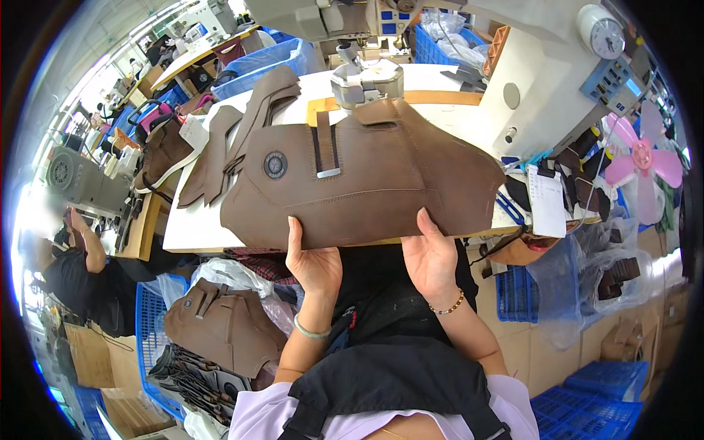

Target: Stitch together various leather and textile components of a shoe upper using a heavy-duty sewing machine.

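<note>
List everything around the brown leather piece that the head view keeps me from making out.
All in the head view:
- Left hand and right hand: most fingers, hidden behind the brown leather piece.
- The piece's underside: faces away from the camera.
- Round badge: fine detail too small.
- Sewing machine: top cut off by the upper edge.

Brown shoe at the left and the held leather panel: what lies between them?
In the head view, loose brown leather pieces on the white tabletop lie between the brown shoe and the leather panel.
</note>
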Available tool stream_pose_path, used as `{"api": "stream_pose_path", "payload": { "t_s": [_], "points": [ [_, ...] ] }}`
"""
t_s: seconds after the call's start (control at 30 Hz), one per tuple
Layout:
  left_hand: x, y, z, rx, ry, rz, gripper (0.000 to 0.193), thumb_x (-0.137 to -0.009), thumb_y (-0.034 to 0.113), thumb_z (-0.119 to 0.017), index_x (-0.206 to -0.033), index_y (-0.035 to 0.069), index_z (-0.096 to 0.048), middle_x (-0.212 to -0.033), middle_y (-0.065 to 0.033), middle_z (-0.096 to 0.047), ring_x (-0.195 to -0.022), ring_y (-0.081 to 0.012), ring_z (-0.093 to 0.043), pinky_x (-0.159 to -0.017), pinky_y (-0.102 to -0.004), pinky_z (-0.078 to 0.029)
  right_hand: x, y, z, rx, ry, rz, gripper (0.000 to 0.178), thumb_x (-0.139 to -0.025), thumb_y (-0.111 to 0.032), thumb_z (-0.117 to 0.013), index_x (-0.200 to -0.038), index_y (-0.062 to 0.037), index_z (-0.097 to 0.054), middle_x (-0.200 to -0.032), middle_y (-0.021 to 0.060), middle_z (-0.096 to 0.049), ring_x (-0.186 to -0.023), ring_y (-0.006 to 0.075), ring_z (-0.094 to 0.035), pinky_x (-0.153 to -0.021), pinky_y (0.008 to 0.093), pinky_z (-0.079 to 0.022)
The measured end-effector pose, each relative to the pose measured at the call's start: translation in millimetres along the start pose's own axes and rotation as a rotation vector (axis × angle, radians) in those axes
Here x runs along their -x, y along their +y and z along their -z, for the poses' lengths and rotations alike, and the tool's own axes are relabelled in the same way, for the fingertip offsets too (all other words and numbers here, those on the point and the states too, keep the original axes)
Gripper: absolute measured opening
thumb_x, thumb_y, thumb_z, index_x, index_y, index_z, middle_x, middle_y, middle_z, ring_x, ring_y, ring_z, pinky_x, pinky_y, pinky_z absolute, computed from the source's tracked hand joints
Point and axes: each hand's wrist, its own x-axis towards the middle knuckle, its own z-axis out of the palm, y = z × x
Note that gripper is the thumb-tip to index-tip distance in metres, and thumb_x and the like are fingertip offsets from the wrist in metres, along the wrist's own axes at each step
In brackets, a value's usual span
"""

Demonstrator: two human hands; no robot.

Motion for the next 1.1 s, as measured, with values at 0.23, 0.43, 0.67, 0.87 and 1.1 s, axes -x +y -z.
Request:
{"api": "stream_pose_path", "payload": {
  "t_s": [0.23, 0.43, 0.67, 0.87, 1.1],
  "points": [
    [4, -14, -12, 0.012, -0.155, 0.061, 0.031, -0.098, 0.018, -0.054, -0.126, 0.004, -0.052, -0.125, -0.0065, -0.060, -0.116, -0.0180, -0.057, -0.101, -0.0340, -0.047, -6, 14, 4, -0.257, -0.053, -0.125, 0.030, -0.098, -0.011, -0.053, -0.128, -0.0036, -0.052, -0.131, 0.0065, -0.057, -0.122, 0.0174, -0.052, -0.107, 0.0345, -0.041],
    [6, -18, -12, -0.033, -0.031, 0.087, 0.031, -0.096, 0.014, -0.057, -0.125, 0.004, -0.053, -0.126, -0.0060, -0.059, -0.117, -0.0172, -0.056, -0.103, -0.0336, -0.045, -6, 10, 0, -0.179, 0.036, -0.125, 0.030, -0.098, -0.008, -0.053, -0.127, -0.0035, -0.053, -0.129, 0.0069, -0.058, -0.120, 0.0176, -0.054, -0.108, 0.0336, -0.042],
    [6, -17, -11, -0.006, -0.005, 0.115, 0.027, -0.096, 0.015, -0.056, -0.120, 0.002, -0.057, -0.123, -0.0078, -0.062, -0.114, -0.0188, -0.059, -0.100, -0.0345, -0.049, -11, 8, 7, -0.209, -0.030, -0.133, 0.034, -0.099, -0.010, -0.051, -0.132, -0.0040, -0.049, -0.133, 0.0083, -0.055, -0.124, 0.0197, -0.051, -0.110, 0.0376, -0.040],
    [5, -15, -6, 0.119, -0.063, 0.244, 0.030, -0.097, 0.015, -0.055, -0.123, 0.001, -0.055, -0.126, -0.0109, -0.061, -0.117, -0.0222, -0.058, -0.103, -0.0392, -0.048, -11, 10, 15, -0.243, -0.033, -0.171, 0.037, -0.099, -0.011, -0.050, -0.136, -0.0052, -0.045, -0.136, 0.0089, -0.052, -0.127, 0.0218, -0.049, -0.112, 0.0410, -0.038],
    [2, -17, 1, 0.202, -0.068, 0.342, 0.037, -0.094, 0.015, -0.060, -0.128, 0.003, -0.051, -0.127, -0.0093, -0.059, -0.118, -0.0215, -0.057, -0.103, -0.0376, -0.046, -13, 14, 24, -0.337, -0.087, -0.249, 0.037, -0.100, -0.014, -0.049, -0.136, -0.0044, -0.045, -0.138, 0.0104, -0.051, -0.128, 0.0222, -0.048, -0.110, 0.0409, -0.041]
  ]
}}
